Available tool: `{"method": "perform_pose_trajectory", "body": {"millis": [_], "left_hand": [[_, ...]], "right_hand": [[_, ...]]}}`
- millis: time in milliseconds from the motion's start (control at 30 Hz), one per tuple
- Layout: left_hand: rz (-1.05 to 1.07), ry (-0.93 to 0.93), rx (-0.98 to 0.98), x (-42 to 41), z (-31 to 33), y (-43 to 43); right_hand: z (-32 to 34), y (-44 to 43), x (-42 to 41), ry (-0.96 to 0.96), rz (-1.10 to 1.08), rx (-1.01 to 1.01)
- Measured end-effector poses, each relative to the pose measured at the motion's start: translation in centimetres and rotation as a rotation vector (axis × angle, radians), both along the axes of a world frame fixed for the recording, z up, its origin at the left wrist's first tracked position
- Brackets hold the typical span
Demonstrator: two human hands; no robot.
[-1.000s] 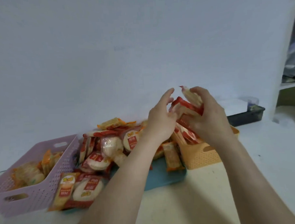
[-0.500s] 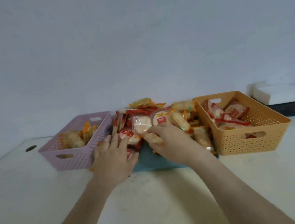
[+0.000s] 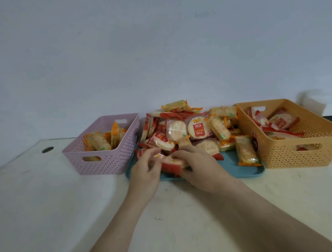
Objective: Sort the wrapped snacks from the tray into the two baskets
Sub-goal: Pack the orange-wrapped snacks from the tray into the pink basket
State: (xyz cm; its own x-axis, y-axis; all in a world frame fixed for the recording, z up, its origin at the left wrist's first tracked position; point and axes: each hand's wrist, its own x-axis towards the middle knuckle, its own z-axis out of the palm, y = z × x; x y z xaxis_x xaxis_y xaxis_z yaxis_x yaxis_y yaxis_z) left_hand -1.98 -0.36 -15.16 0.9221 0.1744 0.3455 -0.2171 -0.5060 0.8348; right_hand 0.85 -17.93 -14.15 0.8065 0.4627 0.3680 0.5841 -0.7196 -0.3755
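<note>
Left hand (image 3: pixel 144 169) pinches one end of a red packet (image 3: pixel 171 164) and right hand (image 3: pixel 199 168) curls over the other, both grips closed on it, prob to lift it clear of the pile (image 3: pixel 195 128). It's low over the tray (image 3: pixel 229 167), near edge, long axis approx left-right, ends toward purple basket (image 3: pixel 106 162) and orange basket (image 3: pixel 295 154).

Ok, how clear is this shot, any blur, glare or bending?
Head view: the left hand, right hand and the red packet between them are smeared by motion; print on the round packet in the pile is readable; light is dim and even, no glare, soft shadows by the arms on the table; the orange basket looks stretched toward the edge, likely the wide lens.
</note>
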Motion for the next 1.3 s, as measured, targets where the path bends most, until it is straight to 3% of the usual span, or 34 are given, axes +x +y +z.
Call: {"method": "perform_pose_trajectory", "body": {"millis": [167, 300, 400, 467, 533, 600, 700, 767, 933, 1067, 1133, 1300], "left_hand": [[-0.012, 0.168, 0.491, -0.4, -0.4, 1.2], [0.140, 0.037, 0.505, 1.0, 1.6, -0.2], [0.145, -0.012, 0.538, 4.9, 3.2, -1.7], [0.160, 0.071, 0.707, 8.0, 3.4, -2.8], [0.163, 0.253, 0.752, 10.4, 3.2, -3.5], [0.171, 0.343, 0.712, 11.6, 3.1, -3.6], [0.192, 0.112, 0.585, 11.6, 3.1, -3.6], [0.108, 0.034, 0.362, 10.5, 3.5, -3.4], [-0.158, 0.071, -0.202, 7.0, 5.3, -2.2], [-0.367, 0.070, -0.169, 5.0, 6.1, -1.4], [-0.415, 0.083, -0.139, 4.4, 6.0, -1.4], [-0.310, 0.027, -0.016, 4.9, 5.0, -1.6]], "right_hand": [[0.8, -0.6, 0.7, 0.097, -0.162, 0.378], [1.1, -2.0, 1.5, 0.315, -0.252, 0.728], [1.2, -3.3, 2.1, 0.316, -0.326, 0.887], [1.2, -4.0, 2.6, 0.325, -0.382, 0.923], [1.2, -4.4, 3.1, 0.358, -0.415, 0.927], [0.9, -4.5, 3.6, 0.376, -0.403, 0.841], [1.0, -4.7, 4.0, 0.382, -0.336, 0.724], [1.4, -5.0, 4.2, 0.403, -0.238, 0.755], [2.4, -5.6, 3.6, 0.404, -0.047, 0.729], [2.7, -4.9, 3.4, 0.222, -0.006, 0.527], [2.7, -4.4, 3.2, 0.238, 0.076, 0.473], [1.8, -3.6, 3.1, 0.212, 0.033, 0.495]]}}
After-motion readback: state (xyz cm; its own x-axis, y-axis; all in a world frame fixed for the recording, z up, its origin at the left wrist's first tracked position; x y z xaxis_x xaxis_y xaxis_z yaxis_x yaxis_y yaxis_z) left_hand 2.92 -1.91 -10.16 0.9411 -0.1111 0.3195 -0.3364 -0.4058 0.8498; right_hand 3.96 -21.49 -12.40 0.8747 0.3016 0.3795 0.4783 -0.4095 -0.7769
